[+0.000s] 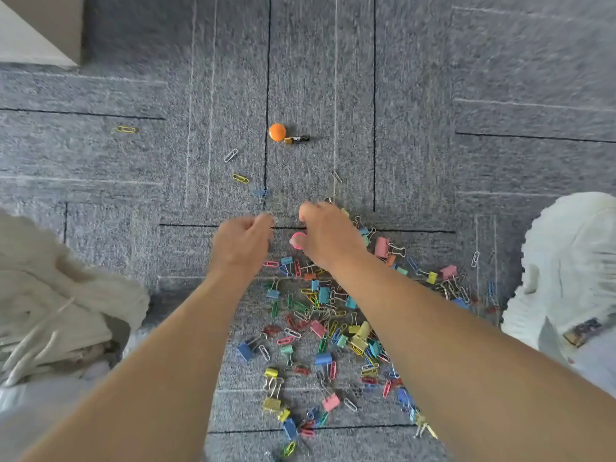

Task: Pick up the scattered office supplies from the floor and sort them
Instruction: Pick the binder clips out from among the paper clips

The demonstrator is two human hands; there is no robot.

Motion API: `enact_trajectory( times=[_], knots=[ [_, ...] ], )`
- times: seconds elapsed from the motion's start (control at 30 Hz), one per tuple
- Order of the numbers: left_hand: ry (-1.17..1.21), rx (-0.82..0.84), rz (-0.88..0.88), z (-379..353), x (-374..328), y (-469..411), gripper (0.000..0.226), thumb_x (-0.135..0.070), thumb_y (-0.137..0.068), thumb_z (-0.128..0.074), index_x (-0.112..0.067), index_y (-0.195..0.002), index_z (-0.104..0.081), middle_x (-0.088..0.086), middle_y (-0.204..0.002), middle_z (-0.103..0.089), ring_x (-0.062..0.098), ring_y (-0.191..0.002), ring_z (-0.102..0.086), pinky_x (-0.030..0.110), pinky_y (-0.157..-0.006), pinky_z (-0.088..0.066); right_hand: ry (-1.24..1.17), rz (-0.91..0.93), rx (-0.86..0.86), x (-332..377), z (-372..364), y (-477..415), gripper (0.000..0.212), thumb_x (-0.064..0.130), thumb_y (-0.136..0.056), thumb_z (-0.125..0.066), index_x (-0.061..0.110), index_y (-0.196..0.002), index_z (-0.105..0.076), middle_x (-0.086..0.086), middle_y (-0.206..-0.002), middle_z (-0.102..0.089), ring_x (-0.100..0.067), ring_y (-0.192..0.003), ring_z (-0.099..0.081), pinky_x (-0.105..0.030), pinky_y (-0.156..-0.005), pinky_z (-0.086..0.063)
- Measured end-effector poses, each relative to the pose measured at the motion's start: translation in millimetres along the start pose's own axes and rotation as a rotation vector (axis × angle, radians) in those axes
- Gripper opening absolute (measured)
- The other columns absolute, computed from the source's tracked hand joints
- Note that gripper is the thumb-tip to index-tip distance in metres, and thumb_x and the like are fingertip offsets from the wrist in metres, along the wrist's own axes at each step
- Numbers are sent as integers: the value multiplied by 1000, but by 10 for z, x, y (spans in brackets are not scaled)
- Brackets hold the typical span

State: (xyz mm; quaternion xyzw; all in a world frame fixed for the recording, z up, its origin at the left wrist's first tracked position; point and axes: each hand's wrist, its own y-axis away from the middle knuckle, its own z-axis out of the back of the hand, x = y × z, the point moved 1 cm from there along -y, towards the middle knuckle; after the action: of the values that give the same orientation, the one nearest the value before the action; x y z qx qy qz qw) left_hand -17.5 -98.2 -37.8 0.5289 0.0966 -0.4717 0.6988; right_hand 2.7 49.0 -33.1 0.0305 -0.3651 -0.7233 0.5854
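Observation:
Several coloured binder clips and paper clips (320, 331) lie scattered on the grey carpet (416, 95) between my arms. My right hand (328, 238) reaches forward with fingers curled, and its thumb presses a pink round magnet (297, 239) against the hand. My left hand (241, 243) is beside it with fingers curled; what it holds is hidden. Farther ahead lie an orange round magnet (277, 132) and a small battery (296, 139) touching it. Loose paper clips sit ahead: a yellow one (240, 178), a white one (230, 155), a blue clip (260, 193).
A white shoe (566, 268) stands at the right. Light cloth and laces (60, 301) are at the left. A pale furniture corner (36, 31) shows at the top left. One yellow paper clip (126, 129) lies far left on the carpet.

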Motion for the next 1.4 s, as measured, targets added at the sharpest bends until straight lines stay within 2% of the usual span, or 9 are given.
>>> enact_trajectory(
  times=[0.13,0.27,0.4,0.57,0.77,1.0,1.17,1.27,1.4],
  knots=[
    [-56,-26,32,-40,-186,-314,39,-43,-94,-51,-17,-65,-53,-3,-52,-44,15,-43,-34,23,-49,-30,87,-6,75,86,65,-79,25,20,-96,-62,10,-118,-54,-12,-104,-62,-28,-84,-60,-36,-70,-49],
    [-155,-44,-16,-60,-521,-572,26,-50,-98,-50,-28,-110,-57,-2,-73,-62,11,-47,-50,20,-44,-38,20,2,204,87,84,-129,10,8,-95,-55,11,-105,-57,-3,-86,-62,-22,-71,-62,-35,-64,-55],
    [-221,-83,-72,-50,-809,-775,39,-49,-96,-54,-35,-132,-49,1,-81,-65,16,-59,-62,31,-57,-55,-668,-292,98,-45,360,-229,9,7,-93,-61,10,-95,-70,0,-83,-67,-5,-48,-50,-16,-43,-37],
    [-303,-65,-47,-85,-1082,-1028,35,-40,-100,-51,-36,-134,-46,0,-88,-62,15,-62,-62,28,-51,-49,-1704,-548,113,-288,767,-290,11,-1,-96,-52,-1,-100,-62,-6,-78,-57,-5,-54,-42,-17,-50,-39],
    [-346,-56,-14,-127,-1149,-1238,23,-34,-100,-54,-25,-121,-50,1,-90,-59,14,-68,-61,25,-46,-46,-2106,-434,64,-542,1012,-299,20,1,-83,-42,6,-90,-60,-9,-82,-61,-3,-46,-38,-16,-46,-35],
    [-476,-41,-59,-87,-1077,-1211,19,-26,-95,-51,-10,-104,-51,2,-82,-49,13,-60,-44,27,-48,-36,-2001,-534,92,-582,1045,-391,30,20,-99,-40,12,-71,-51,-3,-71,-49,-12,-56,-42,-21,-51,-37],
    [-358,64,-97,-73,-1067,-1118,15,-25,-95,-51,-18,-107,-49,2,-91,-56,13,-60,-50,21,-43,-38,-1913,-596,35,-537,1128,-351,21,5,-102,-39,4,-107,-59,-7,-82,-61,-13,-63,-55,-23,-57,-49],
    [-318,136,-122,-83,-1112,-1055,14,-21,-95,-49,-14,-95,-61,5,-87,-62,15,-61,-52,21,-46,-40,-1853,-649,-15,-622,1206,-254,27,4,-102,-34,6,-112,-59,-2,-71,-55,-11,-58,-48,-21,-51,-42],
    [-283,242,-105,-137,-1170,-939,21,-16,-100,-47,-5,-105,-65,9,-88,-65,10,-52,-49,16,-37,-36,-1621,-714,-25,-850,1311,38,23,11,-101,-34,12,-100,-56,4,-61,-42,-11,-52,-39,-21,-47,-29]
  ],
)
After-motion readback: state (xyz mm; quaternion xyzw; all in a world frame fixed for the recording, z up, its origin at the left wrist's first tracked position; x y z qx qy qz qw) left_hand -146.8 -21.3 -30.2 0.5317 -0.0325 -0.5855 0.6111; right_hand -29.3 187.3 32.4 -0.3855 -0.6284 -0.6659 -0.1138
